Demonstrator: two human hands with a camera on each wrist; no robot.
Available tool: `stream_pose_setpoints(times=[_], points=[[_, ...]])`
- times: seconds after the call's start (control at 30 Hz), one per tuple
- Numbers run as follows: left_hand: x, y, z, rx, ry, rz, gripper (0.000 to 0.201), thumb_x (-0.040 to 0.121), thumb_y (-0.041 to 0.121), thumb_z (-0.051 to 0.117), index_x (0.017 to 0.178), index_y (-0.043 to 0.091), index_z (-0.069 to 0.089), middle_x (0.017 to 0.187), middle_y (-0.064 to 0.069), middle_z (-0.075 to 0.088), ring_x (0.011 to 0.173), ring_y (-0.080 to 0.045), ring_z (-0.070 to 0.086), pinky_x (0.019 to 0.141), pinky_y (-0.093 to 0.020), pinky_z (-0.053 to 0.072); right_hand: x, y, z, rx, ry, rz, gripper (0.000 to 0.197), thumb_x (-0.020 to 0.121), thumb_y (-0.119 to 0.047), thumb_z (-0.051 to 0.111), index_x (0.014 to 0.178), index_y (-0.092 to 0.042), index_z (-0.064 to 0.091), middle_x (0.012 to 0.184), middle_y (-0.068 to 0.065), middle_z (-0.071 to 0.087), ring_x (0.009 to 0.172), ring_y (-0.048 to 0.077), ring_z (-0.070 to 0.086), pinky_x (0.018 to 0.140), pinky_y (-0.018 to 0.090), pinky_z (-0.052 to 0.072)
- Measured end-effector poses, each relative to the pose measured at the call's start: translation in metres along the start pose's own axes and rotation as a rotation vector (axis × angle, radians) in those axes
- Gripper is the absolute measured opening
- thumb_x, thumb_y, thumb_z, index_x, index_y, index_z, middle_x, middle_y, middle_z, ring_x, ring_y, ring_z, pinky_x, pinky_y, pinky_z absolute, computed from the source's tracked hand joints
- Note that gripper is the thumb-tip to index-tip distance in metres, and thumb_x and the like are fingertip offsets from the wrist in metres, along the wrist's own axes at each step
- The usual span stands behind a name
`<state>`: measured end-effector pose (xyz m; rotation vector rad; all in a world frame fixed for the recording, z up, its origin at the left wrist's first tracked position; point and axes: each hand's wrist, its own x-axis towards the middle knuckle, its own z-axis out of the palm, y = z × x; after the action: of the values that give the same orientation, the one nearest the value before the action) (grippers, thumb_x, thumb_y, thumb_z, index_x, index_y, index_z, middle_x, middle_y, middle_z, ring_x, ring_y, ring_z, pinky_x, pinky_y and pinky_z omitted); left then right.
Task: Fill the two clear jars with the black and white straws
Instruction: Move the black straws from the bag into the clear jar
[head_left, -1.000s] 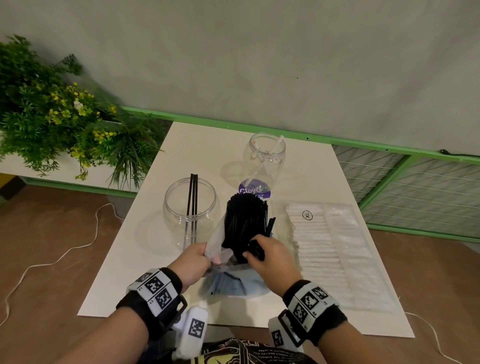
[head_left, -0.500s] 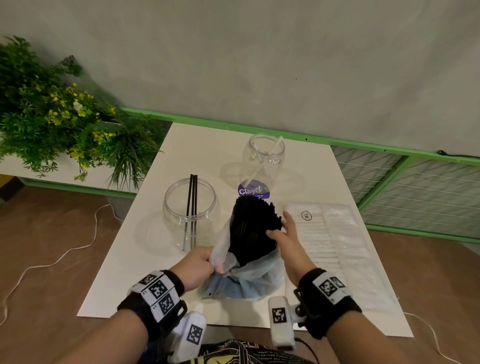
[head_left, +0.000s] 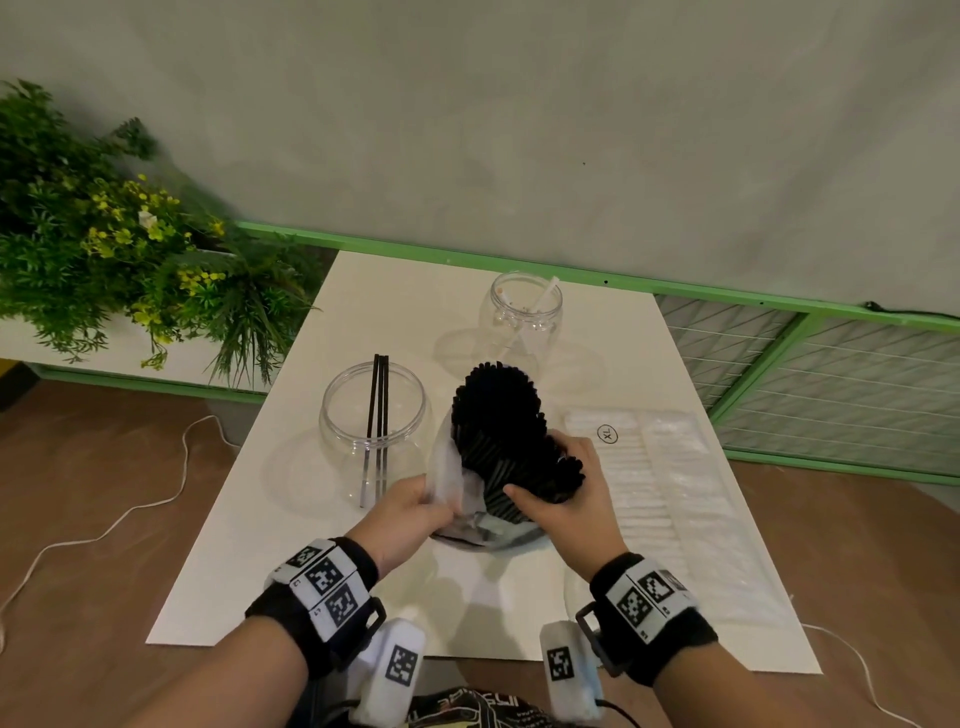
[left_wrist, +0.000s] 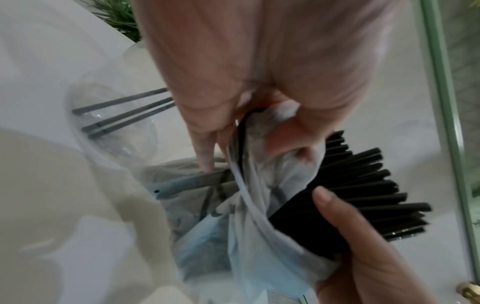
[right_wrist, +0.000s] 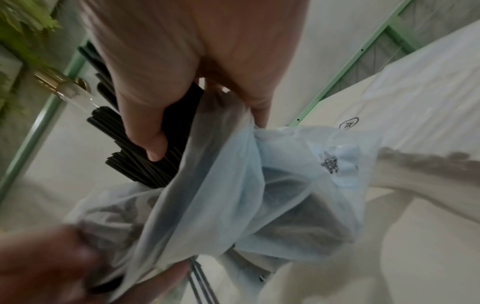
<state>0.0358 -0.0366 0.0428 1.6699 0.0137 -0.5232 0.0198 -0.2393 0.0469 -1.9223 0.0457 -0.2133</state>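
- Fingers of the right hand (head_left: 563, 499) curl round a clutch of black straws (head_left: 496, 415) at the mouth of the thin plastic bag (head_left: 449, 475); the left hand (head_left: 410, 514) pinches the bag's gathered edge.
- Best, I'd say, to hold the bag down firmly and draw the clutch straight up, so no straws snag or spill on the surface (head_left: 260, 545).
- Near-left jar (head_left: 340, 415): three black straws, leaning.
- Far jar (head_left: 498, 312): one white straw.
- Right of the bag, a flat pack of white straws (head_left: 675, 493).
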Motion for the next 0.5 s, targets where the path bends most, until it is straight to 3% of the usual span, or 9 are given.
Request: stream_pose_setpoints(times=[0.1,0.17,0.23,0.3,0.37,0.43,0.5], points=[[0.008,-0.001,-0.002,-0.007,0.018,-0.16,0.054,0.048,0.047,0.065,0.086,0.009,0.068,0.092,-0.012,0.068,0.093,-0.028,0.063,0.092,-0.043,0.046,-0.005,0.008,0.0,-0.015,0.003,0.091,0.053,0.065,-0.022,0.085,0.095,-0.052,0.054,0.109,0.004,0.054,0.103,0.016,0.059,0.094,0.041,0.051],[0.012,-0.004,-0.006,0.081,0.036,-0.226,0.059,0.06,0.066,0.063,0.083,0.012,0.065,0.086,-0.006,0.068,0.088,-0.024,0.063,0.09,-0.04,0.047,-0.009,0.009,0.0,0.001,0.003,0.133,0.05,0.064,-0.023,0.084,0.085,-0.058,0.054,0.105,0.012,0.057,0.098,0.021,0.062,0.09,0.043,0.053],[0.011,-0.002,-0.009,0.165,0.134,-0.155,0.049,0.084,0.056,0.056,0.06,0.014,0.049,0.057,0.003,0.052,0.063,-0.019,0.051,0.067,-0.032,0.042,-0.009,0.01,-0.001,0.014,0.015,0.152,0.041,0.067,-0.018,0.083,0.083,-0.045,0.057,0.102,0.018,0.057,0.092,0.023,0.062,0.081,0.035,0.054],[0.011,-0.005,-0.013,0.294,0.21,-0.026,0.041,0.092,0.039,0.054,0.058,0.016,0.045,0.051,0.008,0.045,0.058,-0.019,0.045,0.06,-0.03,0.034,-0.005,0.014,-0.003,0.026,0.037,0.189,0.038,0.071,-0.006,0.081,0.081,-0.029,0.052,0.1,0.02,0.057,0.086,0.022,0.061,0.072,0.023,0.051],[0.008,-0.002,-0.013,0.394,0.216,0.087,0.009,0.091,0.025,0.053,0.094,0.019,0.058,0.075,0.001,0.058,0.068,-0.019,0.052,0.064,-0.028,0.039,-0.001,0.018,-0.005,0.045,0.063,0.239,0.036,0.073,-0.002,0.078,0.083,-0.021,0.049,0.098,0.017,0.059,0.083,0.019,0.062,0.066,0.016,0.049],[0.006,-0.003,-0.013,0.499,0.167,0.207,0.042,0.091,0.008,0.046,0.129,0.025,0.049,0.097,-0.008,0.06,0.082,-0.018,0.055,0.072,-0.024,0.041,0.002,0.021,-0.007,0.025,0.07,0.261,0.035,0.074,0.0,0.075,0.084,-0.02,0.048,0.1,0.017,0.059,0.082,0.014,0.061,0.065,0.015,0.048],[0.004,0.0,-0.01,0.626,0.134,0.331,0.048,0.09,0.009,0.036,0.135,0.019,0.048,0.1,-0.011,0.057,0.092,-0.023,0.055,0.081,-0.027,0.042,0.004,0.022,-0.007,0.021,0.072,0.269,0.034,0.075,0.001,0.072,0.084,-0.021,0.048,0.103,0.019,0.058,0.081,0.012,0.059,0.066,0.015,0.046]])
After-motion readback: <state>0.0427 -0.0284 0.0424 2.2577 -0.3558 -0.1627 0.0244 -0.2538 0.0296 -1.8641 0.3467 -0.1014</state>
